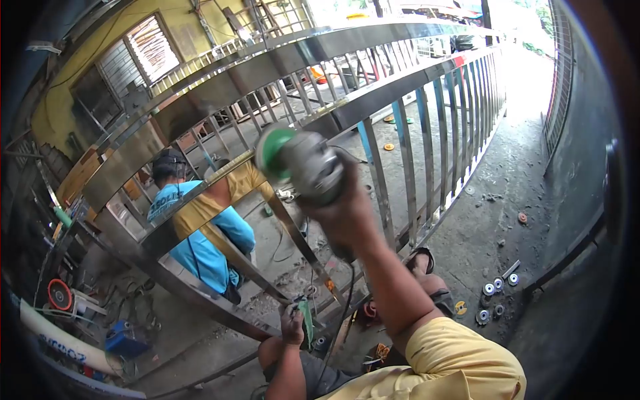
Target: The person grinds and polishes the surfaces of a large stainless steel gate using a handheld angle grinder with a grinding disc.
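Note:
My right hand (pixel 347 210) is wrapped around an angle grinder (pixel 313 167), raised at the near side of a shiny metal railing (pixel 327 123). The grinder, blurred by motion, carries a green disc (pixel 275 152), which overlaps the railing's top rail in this view. A dark cord (pixel 348 293) hangs from it towards my lap. Low down, my left hand (pixel 291 327) is closed by the foot of an upright bar (pixel 247 257), on a thin green sheet-like piece (pixel 307 323) that sticks out beside the fingers.
Behind the railing a person in a blue shirt (pixel 212 247) crouches. Several small wheels (pixel 489 289) lie on the concrete floor to my right, beside a grey wall (pixel 590 133). At left are a blue box (pixel 128 339), a red-rimmed wheel (pixel 60 294) and a thick pale pipe (pixel 67 340).

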Demonstrator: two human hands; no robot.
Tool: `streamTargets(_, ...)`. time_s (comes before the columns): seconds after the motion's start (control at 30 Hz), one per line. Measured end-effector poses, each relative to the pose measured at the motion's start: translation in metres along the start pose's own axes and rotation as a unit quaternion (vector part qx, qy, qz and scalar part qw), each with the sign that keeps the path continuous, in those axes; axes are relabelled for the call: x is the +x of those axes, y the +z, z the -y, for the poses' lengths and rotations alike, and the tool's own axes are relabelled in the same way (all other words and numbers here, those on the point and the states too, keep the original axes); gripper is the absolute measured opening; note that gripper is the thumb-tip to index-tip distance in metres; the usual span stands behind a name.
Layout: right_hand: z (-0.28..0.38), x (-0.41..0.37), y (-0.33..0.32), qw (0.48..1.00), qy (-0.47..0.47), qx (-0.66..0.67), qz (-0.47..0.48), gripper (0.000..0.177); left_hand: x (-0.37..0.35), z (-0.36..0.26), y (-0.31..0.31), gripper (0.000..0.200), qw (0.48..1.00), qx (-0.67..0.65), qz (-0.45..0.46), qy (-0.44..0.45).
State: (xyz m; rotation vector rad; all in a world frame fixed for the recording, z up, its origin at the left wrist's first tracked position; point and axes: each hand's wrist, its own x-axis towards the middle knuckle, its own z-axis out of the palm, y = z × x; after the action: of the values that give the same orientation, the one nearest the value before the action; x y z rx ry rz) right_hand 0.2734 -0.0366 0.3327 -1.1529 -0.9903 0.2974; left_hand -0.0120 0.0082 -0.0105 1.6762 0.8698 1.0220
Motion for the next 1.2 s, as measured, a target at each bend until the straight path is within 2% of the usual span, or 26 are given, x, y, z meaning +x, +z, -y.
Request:
streamTargets(0.07, -0.011, 0.026, -0.041, 0.998, 0.031, 0.001, -0.052, 0.093, 0.002, -0.023, 0.006, 0.043, 0.999, -0.031, 0.004, -0.012)
streamTargets(0.17, -0.045, 0.055, -0.085, 0.991, 0.008, 0.066, -0.119, 0.088, 0.001, -0.008, 0.006, 0.043, 0.995, -0.076, 0.007, -0.059)
streamTargets(0.27, -0.057, 0.056, -0.092, 0.986, -0.016, -0.049, -0.159, 0.079, 0.001, -0.013, 0.005, 0.043, 0.994, -0.076, 0.024, -0.072)
streamTargets(0.3, -0.047, 0.048, -0.086, 0.987, 0.016, -0.07, -0.143, 0.082, 0.003, -0.013, 0.006, 0.044, 0.999, -0.031, 0.011, -0.032)
streamTargets(0.33, -0.032, 0.035, -0.072, 0.987, 0.046, -0.089, -0.126, 0.086, 0.006, -0.009, 0.007, 0.044, 0.999, -0.033, 0.013, -0.034)
streamTargets(0.37, -0.023, 0.022, -0.054, 0.996, 0.02, -0.001, -0.085, 0.092, 0.007, -0.004, 0.008, 0.044, 0.999, -0.036, 0.013, -0.037)
streamTargets(0.4, -0.043, 0.013, -0.034, 0.995, -0.052, -0.045, -0.077, 0.095, 0.002, -0.002, 0.008, 0.045, 0.998, -0.036, 0.007, -0.042)
streamTargets(0.43, -0.035, 0.0, -0.012, 0.995, -0.087, -0.035, -0.042, 0.099, 0.0, -0.022, 0.011, 0.045, 0.993, -0.077, 0.014, -0.09)
streamTargets(0.47, -0.021, -0.016, 0.011, 0.993, -0.087, -0.071, -0.022, 0.101, -0.001, -0.034, 0.012, 0.052, 0.994, -0.063, 0.032, -0.087)
streamTargets(0.5, -0.006, -0.029, 0.031, 0.994, -0.074, -0.082, 0.017, 0.101, 0.001, -0.041, 0.013, 0.048, 0.998, -0.028, 0.008, -0.055)
streamTargets(0.57, -0.004, -0.048, 0.075, 0.983, -0.173, -0.048, 0.036, 0.097, 0.001, -0.044, 0.016, 0.045, 1.0, 0.013, -0.019, 0.007)
streamTargets(0.63, 0.004, -0.067, 0.107, 0.976, -0.203, -0.024, 0.076, 0.097, 0.004, -0.033, 0.015, 0.044, 0.997, 0.02, -0.008, 0.07)
streamTargets(0.7, 0.011, -0.078, 0.129, 0.972, -0.197, -0.021, 0.125, 0.093, 0.007, -0.025, 0.012, 0.043, 0.996, 0.019, 0.008, 0.092)
streamTargets(0.8, 0.01, -0.081, 0.137, 0.977, -0.185, -0.014, 0.108, 0.092, 0.003, -0.01, 0.006, 0.045, 0.999, 0.003, 0.016, 0.044)
streamTargets(0.87, 0.009, -0.069, 0.123, 0.974, -0.214, -0.047, 0.06, 0.097, 0.003, -0.014, 0.008, 0.046, 1.0, 0.007, 0.004, 0.014)
streamTargets(0.9, 0.012, -0.061, 0.111, 0.978, -0.196, -0.036, 0.056, 0.098, -0.001, -0.039, 0.007, 0.047, 1.0, 0.019, 0.0, -0.007)
streamTargets(0.97, 0.014, -0.051, 0.094, 0.99, -0.134, -0.024, 0.043, 0.098, -0.002, -0.047, 0.011, 0.049, 0.999, 0.045, -0.017, -0.014)
streamTargets(1.03, 0.02, -0.048, 0.083, 0.995, -0.08, -0.035, 0.043, 0.098, 0.0, -0.028, 0.014, 0.05, 0.995, 0.078, -0.047, 0.034)
streamTargets(1.07, 0.019, -0.048, 0.083, 0.99, -0.121, -0.05, 0.046, 0.096, 0.002, -0.019, 0.015, 0.05, 0.991, 0.097, -0.064, 0.058)
streamTargets(1.13, 0.01, -0.058, 0.09, 0.977, -0.195, -0.075, 0.052, 0.092, 0.003, -0.042, 0.016, 0.052, 0.997, 0.071, -0.039, 0.013)
streamTargets(1.2, 0.01, -0.072, 0.107, 0.977, -0.173, -0.081, 0.094, 0.093, 0.003, -0.049, 0.015, 0.052, 0.998, 0.062, -0.028, 0.009)
